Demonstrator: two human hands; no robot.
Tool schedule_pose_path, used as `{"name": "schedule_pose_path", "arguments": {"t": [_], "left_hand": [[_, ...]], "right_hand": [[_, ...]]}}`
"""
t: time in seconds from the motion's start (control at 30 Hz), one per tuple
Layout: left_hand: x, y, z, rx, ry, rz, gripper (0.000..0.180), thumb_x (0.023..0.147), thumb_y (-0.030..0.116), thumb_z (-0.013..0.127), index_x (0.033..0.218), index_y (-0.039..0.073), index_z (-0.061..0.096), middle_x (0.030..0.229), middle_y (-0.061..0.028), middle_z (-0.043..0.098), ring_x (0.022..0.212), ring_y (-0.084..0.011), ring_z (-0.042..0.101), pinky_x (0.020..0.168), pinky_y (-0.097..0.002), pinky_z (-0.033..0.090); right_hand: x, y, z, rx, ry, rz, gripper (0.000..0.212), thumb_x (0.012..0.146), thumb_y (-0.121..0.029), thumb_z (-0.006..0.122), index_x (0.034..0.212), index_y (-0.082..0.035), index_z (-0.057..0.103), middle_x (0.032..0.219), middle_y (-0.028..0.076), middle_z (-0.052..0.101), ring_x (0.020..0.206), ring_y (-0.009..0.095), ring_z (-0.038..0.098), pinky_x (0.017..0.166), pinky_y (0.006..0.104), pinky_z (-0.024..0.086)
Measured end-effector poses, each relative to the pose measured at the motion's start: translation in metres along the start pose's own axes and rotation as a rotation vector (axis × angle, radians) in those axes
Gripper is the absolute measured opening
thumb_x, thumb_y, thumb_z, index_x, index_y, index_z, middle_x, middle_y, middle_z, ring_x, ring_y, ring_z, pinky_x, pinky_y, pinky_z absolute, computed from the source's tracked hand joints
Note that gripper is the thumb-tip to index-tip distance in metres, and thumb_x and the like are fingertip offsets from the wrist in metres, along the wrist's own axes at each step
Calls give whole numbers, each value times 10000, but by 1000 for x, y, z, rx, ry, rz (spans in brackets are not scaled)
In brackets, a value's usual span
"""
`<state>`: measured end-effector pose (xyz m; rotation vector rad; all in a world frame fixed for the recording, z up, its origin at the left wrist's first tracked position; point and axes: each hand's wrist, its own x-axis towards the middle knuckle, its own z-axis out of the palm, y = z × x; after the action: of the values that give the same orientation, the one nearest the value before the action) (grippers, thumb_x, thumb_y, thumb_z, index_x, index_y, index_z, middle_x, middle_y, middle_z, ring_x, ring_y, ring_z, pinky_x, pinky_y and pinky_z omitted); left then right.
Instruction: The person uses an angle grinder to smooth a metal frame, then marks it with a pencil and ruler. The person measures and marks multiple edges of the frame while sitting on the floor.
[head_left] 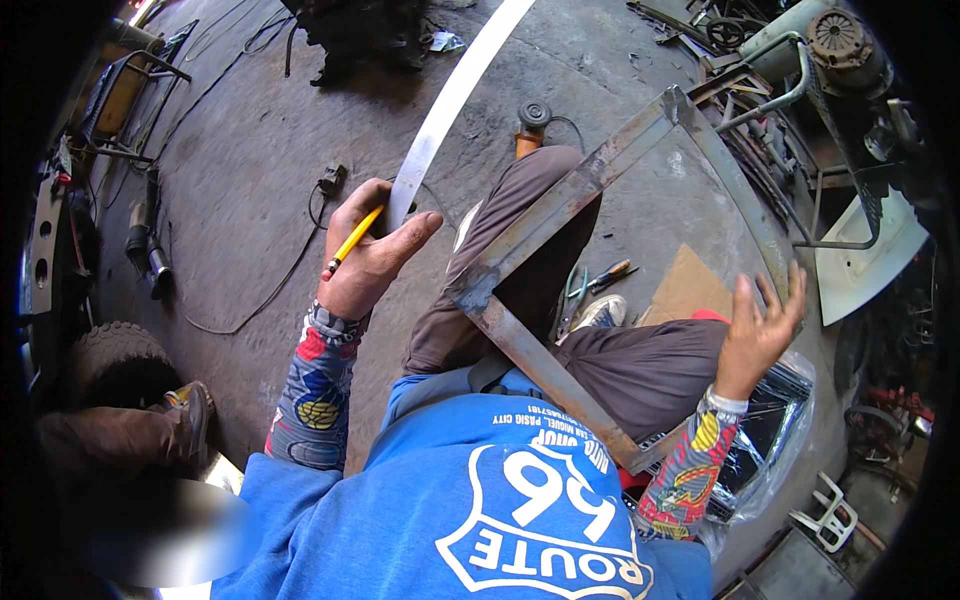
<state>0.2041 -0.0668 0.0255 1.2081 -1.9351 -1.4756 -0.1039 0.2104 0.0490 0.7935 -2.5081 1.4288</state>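
Note:
My left hand (365, 262) is closed round the near end of a long, shiny flat metal strip (440, 125), which points away from me. Tucked in the same hand is a yellow pencil (355, 242). A four-sided frame of rusty angle iron (545, 225) rests tilted across my lap and legs. My right hand (758, 325) is raised near the frame's right side, fingers spread, with nothing in it. Whether it touches the frame I cannot tell.
An orange angle grinder (530, 128) lies beyond my knee. Pliers (572, 295) and a piece of cardboard (688, 285) lie near my shoe. Cables cross the concrete floor (270, 180). Metal scrap (755, 130) crowds the right, and another person's leg (150, 440) is at left.

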Motion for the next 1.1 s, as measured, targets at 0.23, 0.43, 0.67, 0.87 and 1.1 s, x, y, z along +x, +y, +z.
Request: {"name": "schedule_pose_path", "arguments": {"t": [0.23, 0.43, 0.67, 0.87, 1.1], "left_hand": [[7, -9, 13, 46, 55, 85, 312, 880, 258, 762, 962, -20, 646, 797, -23, 551, 683, -106, 504, 597, -279, 406], [6, -6, 20, -83, 71, 1, 269, 956, 245, 680, 984, -22, 654, 737, -11, 543, 645, -95, 505, 573, -278, 408], [15, -26, 16, -211, 118, -139, 323, 1004, 326, 670, 905, 20, 648, 668, 28, 521, 562, -68, 471, 492, -279, 366], [21, -31, 32, -227, 31, -88, 362, 1013, 347, 667, 893, 7, 648, 676, 10, 559, 578, -79, 518, 512, -272, 412], [26, -37, 41, -67, 17, 13, 332, 995, 314, 667, 929, -11, 644, 678, -54, 589, 573, -127, 554, 524, -312, 446]], "right_hand": [[-18, 28, -60, -96, 221, 87, 642, 945, -121, 730, 1501, -6, 431, 1507, 167, 483, 1237, 334, 596, 1018, 445, 498], [-27, 53, -79, -319, 204, 44, 664, 936, -212, 761, 1491, -23, 449, 1503, 167, 481, 1313, 344, 541, 1067, 480, 454], [-63, 70, -95, -332, 246, 265, 671, 943, -301, 753, 1481, -10, 478, 1482, 160, 508, 1308, 347, 530, 1076, 510, 418], [-68, 48, -61, -161, 138, 144, 498, 1000, -221, 677, 1415, 23, 547, 1336, 158, 633, 1104, 272, 647, 960, 372, 497], [-41, 40, -35, 736, -120, 706, 604, 996, -346, 688, 1443, -2, 474, 1355, 158, 609, 1134, 262, 623, 993, 381, 472]]}}
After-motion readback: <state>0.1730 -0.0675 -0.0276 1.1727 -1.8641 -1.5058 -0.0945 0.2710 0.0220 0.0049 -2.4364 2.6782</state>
